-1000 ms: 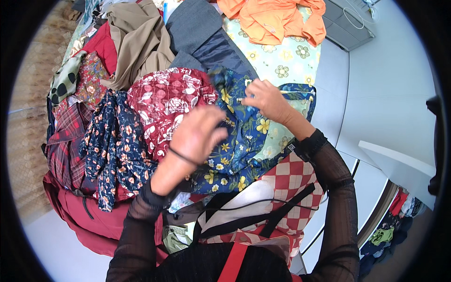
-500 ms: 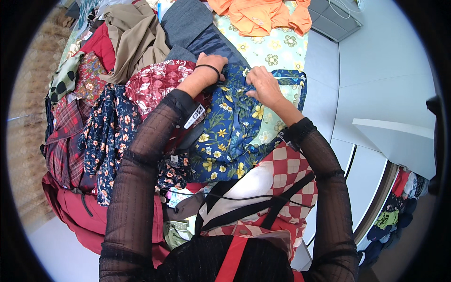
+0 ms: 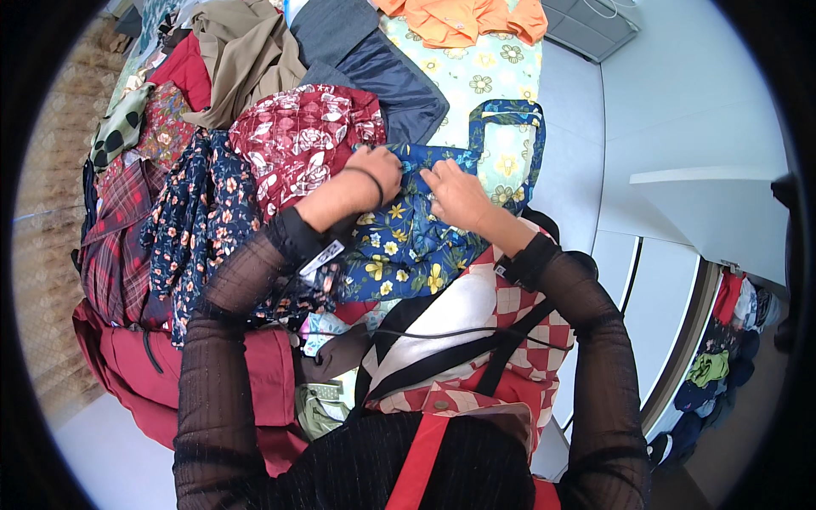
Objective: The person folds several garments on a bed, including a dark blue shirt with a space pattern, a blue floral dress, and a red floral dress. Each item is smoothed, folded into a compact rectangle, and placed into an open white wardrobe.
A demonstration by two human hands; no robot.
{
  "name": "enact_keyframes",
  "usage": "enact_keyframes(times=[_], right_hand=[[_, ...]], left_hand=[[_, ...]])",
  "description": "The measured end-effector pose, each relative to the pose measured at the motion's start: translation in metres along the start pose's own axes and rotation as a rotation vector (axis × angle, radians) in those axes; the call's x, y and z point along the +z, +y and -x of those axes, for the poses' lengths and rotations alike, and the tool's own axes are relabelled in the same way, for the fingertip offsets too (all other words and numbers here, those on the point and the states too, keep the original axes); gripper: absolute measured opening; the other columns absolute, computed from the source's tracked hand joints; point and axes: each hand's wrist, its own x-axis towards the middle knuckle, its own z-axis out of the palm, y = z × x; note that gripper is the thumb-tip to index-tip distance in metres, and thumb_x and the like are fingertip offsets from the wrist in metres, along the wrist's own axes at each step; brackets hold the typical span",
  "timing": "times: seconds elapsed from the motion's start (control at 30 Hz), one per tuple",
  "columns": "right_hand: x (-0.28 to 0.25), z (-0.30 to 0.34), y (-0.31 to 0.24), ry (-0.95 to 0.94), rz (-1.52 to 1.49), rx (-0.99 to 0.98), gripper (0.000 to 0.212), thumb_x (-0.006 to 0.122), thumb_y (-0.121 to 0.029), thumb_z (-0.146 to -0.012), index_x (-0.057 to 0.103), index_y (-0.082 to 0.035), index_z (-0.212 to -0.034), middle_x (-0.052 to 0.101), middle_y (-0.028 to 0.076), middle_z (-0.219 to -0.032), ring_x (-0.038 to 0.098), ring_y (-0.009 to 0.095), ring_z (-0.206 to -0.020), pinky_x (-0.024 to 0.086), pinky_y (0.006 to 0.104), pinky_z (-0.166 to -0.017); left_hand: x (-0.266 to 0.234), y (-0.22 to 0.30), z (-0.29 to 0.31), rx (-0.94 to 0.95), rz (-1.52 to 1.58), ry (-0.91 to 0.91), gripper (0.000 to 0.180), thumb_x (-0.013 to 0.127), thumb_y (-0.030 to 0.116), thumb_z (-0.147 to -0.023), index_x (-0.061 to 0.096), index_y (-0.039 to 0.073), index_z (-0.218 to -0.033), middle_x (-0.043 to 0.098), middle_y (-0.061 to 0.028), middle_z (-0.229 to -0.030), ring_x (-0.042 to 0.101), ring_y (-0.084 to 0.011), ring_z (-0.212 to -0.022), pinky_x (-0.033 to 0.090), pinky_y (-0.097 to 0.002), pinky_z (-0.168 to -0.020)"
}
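Blue floral garment (image 3: pixel 408 242) with yellow flowers is lying at the middle of the clothes pile, directly in front of the person. Fingers of the left hand (image 3: pixel 374 170) are curling down onto its upper edge, pinching the cloth; a dark band is sitting on that wrist. Fingers of the right hand (image 3: pixel 455 194) are pressing flat on the same edge, just beside the left hand, not closed around anything. Red white-flowered garment (image 3: pixel 297 140) is lying against the left hand. Dark navy piece (image 3: pixel 399 89) is lying above it. Pale floral sheet (image 3: pixel 476 76) is spreading behind, orange shirt (image 3: pixel 463 17) at its far end. Dark small-flowered garment (image 3: pixel 200 221) and plaid cloth (image 3: pixel 115 234) are lying further left.
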Motion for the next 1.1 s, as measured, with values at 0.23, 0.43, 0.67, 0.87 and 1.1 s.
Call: enact_keyframes(times=[0.23, 0.43, 0.67, 0.87, 1.1], right_hand=[[-0.006, -0.018, 0.017, 0.063, 0.097, 0.131, 0.036, 0.076, -0.020, -0.071, 0.064, -0.007, -0.102, 0.063, 0.010, -0.095, 0.060, 0.026, -0.095, 0.045, 0.0402, -0.082], [-0.014, -0.020, 0.006, -0.062, 0.233, 0.174, 0.031, 0.073, -0.016, -0.069, 0.057, -0.011, -0.096, 0.065, 0.005, -0.092, 0.061, 0.022, -0.093, 0.038, 0.0405, -0.080], [0.010, 0.028, -0.038, -0.082, 0.356, -0.109, 0.015, 0.057, -0.013, -0.077, 0.056, -0.011, -0.092, 0.052, 0.004, -0.089, 0.052, 0.021, -0.092, 0.042, 0.0345, -0.076], [-0.010, 0.027, -0.021, -0.374, -0.066, 0.110, 0.027, 0.073, -0.024, -0.074, 0.068, -0.009, -0.096, 0.055, 0.007, -0.103, 0.047, 0.026, -0.110, 0.042, 0.0397, -0.088], [-0.007, 0.013, -0.031, -0.258, -0.010, 0.283, 0.045, 0.080, -0.021, -0.065, 0.058, -0.008, -0.102, 0.060, 0.007, -0.097, 0.055, 0.027, -0.104, 0.042, 0.0431, -0.087]], left_hand=[[0.001, -0.007, -0.038, -0.096, 0.008, 0.234, 0.047, 0.077, 0.022, -0.067, 0.058, 0.012, -0.110, 0.063, -0.0056, -0.101, 0.062, -0.0226, -0.098, 0.045, -0.0398, -0.085], [0.023, 0.008, -0.021, 0.085, -0.114, 0.637, 0.019, 0.063, 0.016, -0.072, 0.057, 0.013, -0.090, 0.055, -0.0037, -0.086, 0.057, -0.0209, -0.087, 0.039, -0.0349, -0.075], [0.054, 0.035, 0.037, 0.170, -0.449, 0.353, 0.025, 0.047, 0.020, -0.088, 0.062, 0.007, -0.103, 0.048, -0.0109, -0.133, 0.042, -0.0250, -0.124, 0.036, -0.0380, -0.095], [0.031, 0.022, 0.031, 0.030, -0.020, 0.063, 0.028, 0.069, 0.032, -0.078, 0.068, 0.015, -0.099, 0.059, -0.0063, -0.119, 0.052, -0.0248, -0.112, 0.038, -0.0403, -0.093], [0.024, 0.026, 0.011, -0.089, 0.146, 0.201, 0.052, 0.082, 0.023, -0.062, 0.056, 0.012, -0.106, 0.065, -0.0069, -0.100, 0.062, -0.0262, -0.098, 0.040, -0.0402, -0.083]])
